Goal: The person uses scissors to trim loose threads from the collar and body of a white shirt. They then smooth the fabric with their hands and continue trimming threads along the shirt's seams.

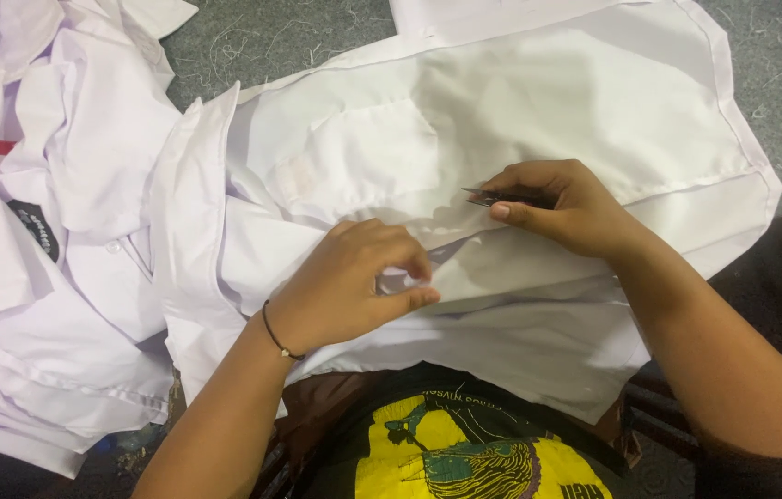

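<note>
A white shirt (520, 102) lies spread across my lap and the grey surface, chest pocket (372, 152) facing up. My left hand (354, 282) pinches a fold of the shirt's white fabric near its front edge; a thin dark cord bracelet circles that wrist. My right hand (562, 208) grips small dark thread snips (493, 196), their pointed tips aimed left just above the fabric, a short distance from my left fingers.
A heap of several white shirts (49, 231) is piled at the left, one showing a dark collar label (35, 229). Grey carpet-like surface (271, 37) with loose threads shows at the top. My black and yellow printed top (456, 453) is at the bottom.
</note>
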